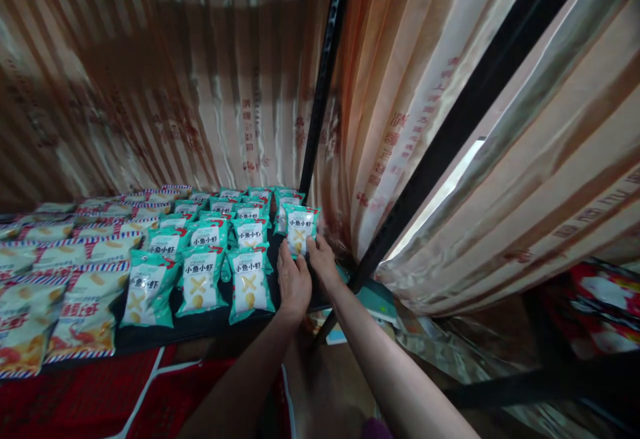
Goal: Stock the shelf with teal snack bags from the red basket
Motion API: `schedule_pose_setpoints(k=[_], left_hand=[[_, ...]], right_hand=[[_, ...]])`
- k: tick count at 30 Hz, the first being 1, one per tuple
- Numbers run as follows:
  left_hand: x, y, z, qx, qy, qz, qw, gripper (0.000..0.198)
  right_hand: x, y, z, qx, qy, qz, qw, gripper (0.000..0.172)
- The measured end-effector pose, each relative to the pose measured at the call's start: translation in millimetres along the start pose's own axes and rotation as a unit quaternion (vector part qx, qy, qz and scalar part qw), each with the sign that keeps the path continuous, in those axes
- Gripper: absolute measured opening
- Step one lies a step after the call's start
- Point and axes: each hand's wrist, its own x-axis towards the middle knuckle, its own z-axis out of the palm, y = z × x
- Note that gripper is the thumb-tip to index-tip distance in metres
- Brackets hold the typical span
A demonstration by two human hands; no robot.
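Both of my hands reach to the right end of a dark shelf and grip one teal-and-white snack packet by its lower edge. My left hand has its fingers closed on the packet's bottom left. My right hand pinches its bottom right corner. The packet stands upright at the end of rows of like teal packets lying on the shelf.
Cream packets with red-and-blue striped edges fill the shelf's left part. A black upright post rises behind the packet and a slanted black bar crosses to the right. Striped curtains hang behind. Red goods lie below.
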Motion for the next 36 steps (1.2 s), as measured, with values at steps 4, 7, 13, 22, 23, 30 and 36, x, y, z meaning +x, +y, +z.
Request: schedule_pose_setpoints(k=[4, 7, 13, 22, 23, 30, 36], left_hand=[[12.6, -9.0, 13.5, 0.005, 0.023, -0.024, 0.999, 0.053], [20.2, -13.9, 21.9, 0.010, 0.041, -0.037, 0.998, 0.049], [29.9, -22.2, 33.7, 0.010, 0.065, -0.034, 0.997, 0.045], [29.7, -38.5, 39.9, 0.041, 0.115, 0.036, 0.992, 0.042], [29.8, -39.2, 39.6, 0.041, 0.119, 0.043, 0.991, 0.041], [26.4, -40.1, 42.0, 0.051, 0.135, 0.056, 0.988, 0.042], [22.3, -40.8, 44.7, 0.061, 0.110, 0.048, 0.991, 0.050]], right_hand=[[19.7, 9.0, 12.6, -0.045, -0.011, 0.006, 0.999, 0.031], [27.1, 11.3, 18.1, -0.069, -0.023, 0.001, 0.997, 0.032], [30.6, 15.4, 22.5, -0.099, -0.026, 0.004, 0.995, 0.036], [21.3, 10.9, 21.8, -0.152, -0.005, -0.006, 0.988, 0.041], [20.8, 10.2, 21.7, -0.159, -0.008, -0.004, 0.987, 0.040], [23.8, 5.1, 22.8, -0.120, 0.063, -0.033, 0.990, 0.048], [44.3, -7.2, 26.7, -0.052, 0.048, -0.013, 0.997, 0.059]])
